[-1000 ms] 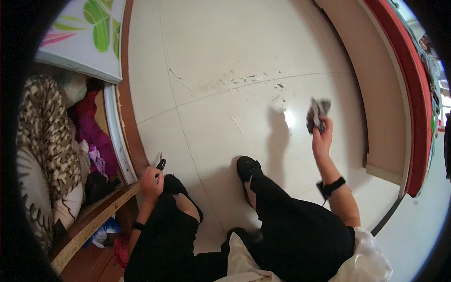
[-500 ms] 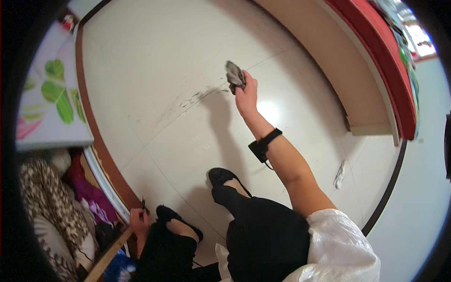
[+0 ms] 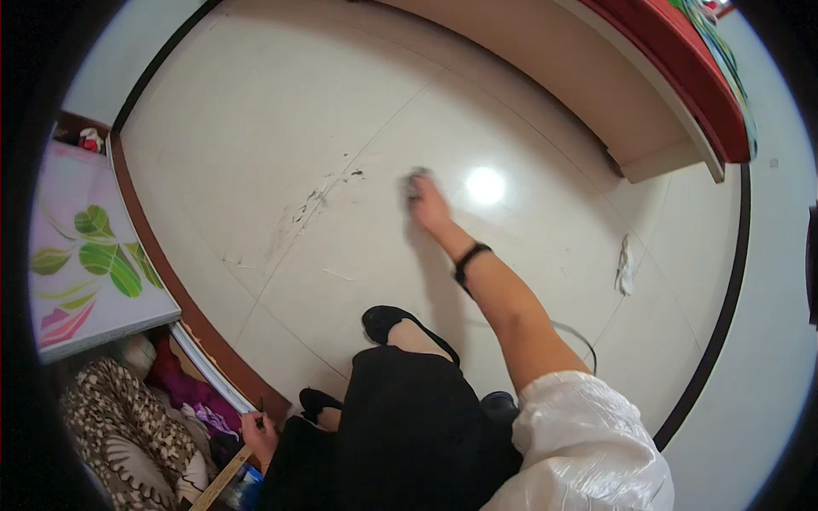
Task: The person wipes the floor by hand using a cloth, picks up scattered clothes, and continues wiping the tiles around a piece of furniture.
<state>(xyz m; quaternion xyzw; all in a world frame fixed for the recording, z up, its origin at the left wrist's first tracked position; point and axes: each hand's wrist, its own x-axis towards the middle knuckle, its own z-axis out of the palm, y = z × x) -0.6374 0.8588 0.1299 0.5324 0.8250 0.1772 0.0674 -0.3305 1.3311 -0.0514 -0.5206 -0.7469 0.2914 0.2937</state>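
My right hand reaches out over the tiled floor, closed and smeared by motion. In it is a crumpled grey rag, also blurred; I cannot tell if it touches the floor. To its left, dark crumbs and smudges lie along a tile joint. My left hand is down at the lower left, by the edge of an open storage compartment. Its fingers are curled around something small and dark, which I cannot make out.
Patterned clothes and purple cloth fill the compartment, beside a leaf-print panel. A wooden strip lies near my left hand. A crumpled white tissue is on the floor at right. A red-topped beige bed base curves along the upper right.
The view has shifted. My right hand with the rag has moved away from the smudges, leaving a wider gap. My left hand stays by the compartment edge.
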